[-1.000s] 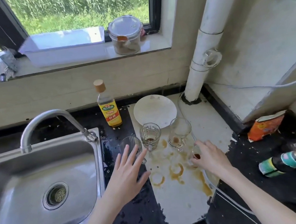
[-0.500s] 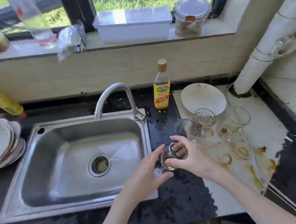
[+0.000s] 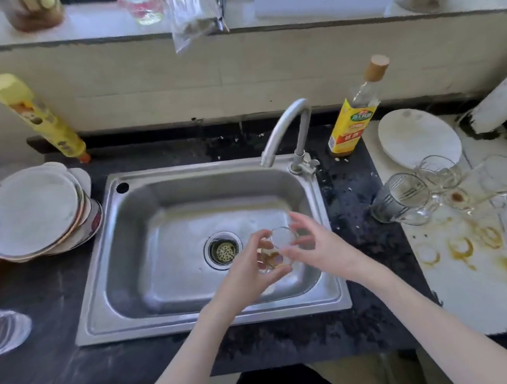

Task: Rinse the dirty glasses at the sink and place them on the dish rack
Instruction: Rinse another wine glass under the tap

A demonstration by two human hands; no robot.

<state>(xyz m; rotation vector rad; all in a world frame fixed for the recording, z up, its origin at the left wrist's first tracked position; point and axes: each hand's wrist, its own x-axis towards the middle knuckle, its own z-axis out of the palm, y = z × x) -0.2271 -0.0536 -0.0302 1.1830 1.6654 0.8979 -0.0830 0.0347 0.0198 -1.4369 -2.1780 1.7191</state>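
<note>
A dark speckled counter (image 3: pixel 357 212) runs across the middle of the frame below a pale wall and a window ledge, with a steel sink (image 3: pixel 178 318) set into its centre and a curved tap (image 3: pixel 286 129) arching over the basin from the upper right of the sink. Both bare forearms rise from the bottom edge and meet over the basin, just right of the drain (image 3: pixel 222 251). The left hand (image 3: pixel 248 270) comes in from below, fingers curled up round the lower body of a small glass (image 3: pixel 275 249) and gripping it. The right hand (image 3: pixel 317 244) reaches in from the right with its fingers spread and loosely bent; the fingertips lie on the far side and rim of the same glass, but whether they grip it or only touch it I cannot tell. The glass is clear, held tilted above the basin floor, with a brownish residue in its bottom.

At the right of the frame, three more dirty glasses (image 3: pixel 403 198) stand close together on a white board (image 3: pixel 482 293) marked with brown rings, just below a white plate (image 3: pixel 418 137). A yellow-labelled bottle (image 3: pixel 351 119) stands right of the tap. A stack of plates (image 3: pixel 32 212) sits at the left of the frame, and a yellow tube (image 3: pixel 37 114) leans against the wall above it
</note>
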